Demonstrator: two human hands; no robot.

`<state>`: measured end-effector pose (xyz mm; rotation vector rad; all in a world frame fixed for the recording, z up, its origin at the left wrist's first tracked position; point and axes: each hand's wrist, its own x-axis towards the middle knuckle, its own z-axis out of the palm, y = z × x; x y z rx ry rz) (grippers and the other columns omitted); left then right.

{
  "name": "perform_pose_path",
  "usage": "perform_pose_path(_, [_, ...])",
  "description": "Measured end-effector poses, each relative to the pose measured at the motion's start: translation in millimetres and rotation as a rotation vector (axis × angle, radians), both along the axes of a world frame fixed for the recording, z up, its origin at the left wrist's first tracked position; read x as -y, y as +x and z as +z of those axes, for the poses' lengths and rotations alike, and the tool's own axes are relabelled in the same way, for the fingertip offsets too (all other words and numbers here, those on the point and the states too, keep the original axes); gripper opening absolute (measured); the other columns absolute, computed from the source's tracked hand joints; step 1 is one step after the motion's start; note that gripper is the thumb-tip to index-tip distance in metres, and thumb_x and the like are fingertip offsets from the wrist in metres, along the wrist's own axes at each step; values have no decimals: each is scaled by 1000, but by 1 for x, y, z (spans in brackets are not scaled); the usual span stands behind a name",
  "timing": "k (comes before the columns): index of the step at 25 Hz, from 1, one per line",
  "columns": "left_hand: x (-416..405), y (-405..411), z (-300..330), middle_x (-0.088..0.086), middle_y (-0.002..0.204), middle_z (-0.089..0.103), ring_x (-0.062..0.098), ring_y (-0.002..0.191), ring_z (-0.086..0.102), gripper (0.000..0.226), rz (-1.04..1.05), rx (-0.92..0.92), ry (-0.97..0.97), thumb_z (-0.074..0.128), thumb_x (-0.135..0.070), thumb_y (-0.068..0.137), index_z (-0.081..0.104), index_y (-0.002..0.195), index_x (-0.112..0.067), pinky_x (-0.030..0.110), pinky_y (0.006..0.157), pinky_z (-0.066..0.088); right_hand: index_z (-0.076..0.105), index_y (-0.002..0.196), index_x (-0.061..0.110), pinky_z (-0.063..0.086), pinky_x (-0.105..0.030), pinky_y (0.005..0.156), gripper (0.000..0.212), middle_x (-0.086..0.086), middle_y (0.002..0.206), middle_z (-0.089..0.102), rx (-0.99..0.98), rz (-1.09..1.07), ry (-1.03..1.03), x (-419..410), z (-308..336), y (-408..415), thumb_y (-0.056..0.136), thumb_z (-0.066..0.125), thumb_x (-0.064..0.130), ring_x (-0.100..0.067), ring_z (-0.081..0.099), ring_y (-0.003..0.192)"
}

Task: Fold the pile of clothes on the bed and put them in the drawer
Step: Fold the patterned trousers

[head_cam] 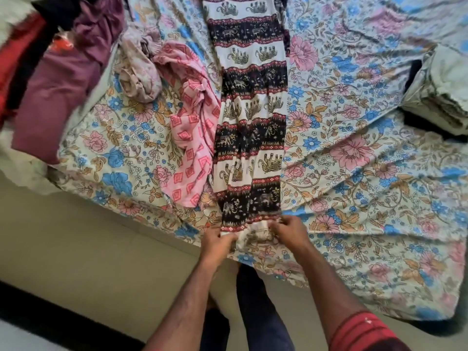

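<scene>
A bed (354, 153) spread with a floral sheet is strewn with clothes, and elephant-print trousers (250, 127) are gripped at their near end by both hands' fingers (279, 228).

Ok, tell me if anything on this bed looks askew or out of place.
Nothing is damaged or spilled. The elephant-print garment lies stretched out straight, both hands gripping its near end. Only the unfolded clothes beside it look untidy: the pink patterned garment lies crumpled against its left edge, and the maroon garment hangs over the bed's corner.
</scene>
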<state>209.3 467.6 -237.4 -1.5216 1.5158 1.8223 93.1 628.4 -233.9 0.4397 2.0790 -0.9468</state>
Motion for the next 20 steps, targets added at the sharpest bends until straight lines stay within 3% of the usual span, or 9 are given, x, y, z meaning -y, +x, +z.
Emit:
perform_pose_path(1, [-4,2,-2,12,111,73,29,95,71,47,-18,4,-15,84,-35,76,70,111,-6,43,91,58,70,108,6,61,-52,88,17,-13,102,72,-14,-94,-23,-13,0,0,99,64,19,-34,72,95])
perform_pose_path(3, [-13,-1,-2,10,106,74,33,95,71,39,-16,-51,-30,83,-30,81,71,106,-4,55,98,55,69,101,9,60,-57,89,20,-19,102,72,-55,-183,-44,-30,2,0,101,62,27,-37,71,93])
perform_pose_path(5, [-23,-10,3,5,117,70,23,105,66,49,39,-81,-21,83,-33,82,67,118,-4,52,105,50,66,93,9,59,-51,80,25,-16,92,70,-102,-76,-46,-35,9,2,101,61,32,-28,65,80])
perform_pose_path(7, [-35,-19,7,7,132,62,24,124,57,69,151,-117,69,84,-38,78,58,132,-4,52,113,40,66,91,13,57,-43,75,21,-6,87,68,-175,-68,-87,-35,18,3,99,64,33,-22,64,79])
perform_pose_path(9, [-44,-29,20,3,136,57,25,132,48,81,288,-177,195,88,-35,73,51,138,-2,58,114,32,68,100,15,59,-39,72,17,-5,95,70,-232,-194,-172,-39,28,3,97,67,32,-21,67,83])
perform_pose_path(12, [-49,-35,19,13,138,59,30,128,53,106,397,-265,390,93,-34,50,48,140,-3,52,97,49,69,109,8,60,-37,67,25,-7,101,69,-238,-354,-301,-57,37,2,94,69,28,-18,65,82])
perform_pose_path(15, [-59,-39,13,7,125,67,22,116,59,61,265,-185,319,85,-17,71,60,126,-7,43,93,44,69,106,6,57,-30,64,24,-13,100,70,-270,-283,-199,-78,31,0,95,69,27,-20,65,83])
perform_pose_path(17, [-63,-33,8,7,112,72,21,102,67,28,106,-72,192,77,-9,84,67,111,-11,39,85,53,67,116,9,51,-20,61,25,-14,107,72,-249,-170,-40,-88,18,0,98,65,26,-16,67,84])
perform_pose_path(20, [-63,-26,3,9,105,73,25,95,72,22,-62,-71,182,77,-15,87,67,106,-10,39,84,61,59,133,11,45,-16,55,32,-4,108,69,-223,-105,115,-94,5,-6,103,60,19,-10,65,78])
